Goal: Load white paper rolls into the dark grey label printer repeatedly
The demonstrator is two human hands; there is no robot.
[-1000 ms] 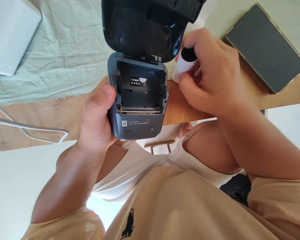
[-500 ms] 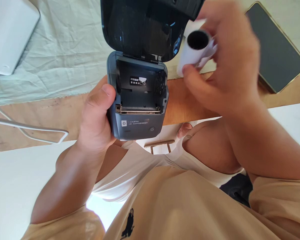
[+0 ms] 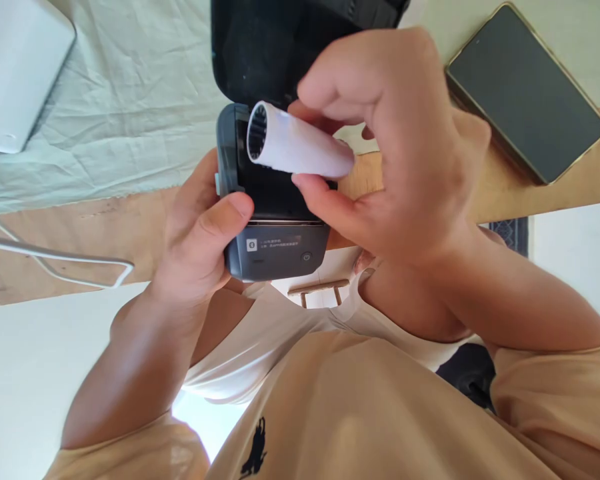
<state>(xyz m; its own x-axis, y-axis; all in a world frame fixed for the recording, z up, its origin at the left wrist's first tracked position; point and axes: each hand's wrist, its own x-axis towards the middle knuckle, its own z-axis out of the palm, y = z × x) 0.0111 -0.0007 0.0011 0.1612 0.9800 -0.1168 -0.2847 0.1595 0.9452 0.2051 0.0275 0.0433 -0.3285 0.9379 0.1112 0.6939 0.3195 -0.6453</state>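
My left hand (image 3: pixel 203 227) is closed around the left side of a dark grey portable label printer (image 3: pixel 277 257), its thumb on the rim of the paper bay. The printer's black lid (image 3: pixel 265 57) is swung up, away from me. Between the thumb and fingers of my right hand (image 3: pixel 405 133) is a white paper roll (image 3: pixel 300 143), with its hollow end facing left. It is held over the printer's bay, slightly tilted, and hides much of the inside. Whether the roll touches the bay I cannot tell.
A phone (image 3: pixel 527 93) lies at the right on the table, near its edge. At the upper left is a white device (image 3: pixel 23 73) on a pale green cloth (image 3: pixel 145 107). A white cable (image 3: pixel 55 250) loops over the wooden table edge (image 3: pixel 150 210) at the left.
My right hand has brought the paper roll left, from beside the printer to over its bay, and turned it sideways. My left hand still holds the printer, its thumb now further over the rim.
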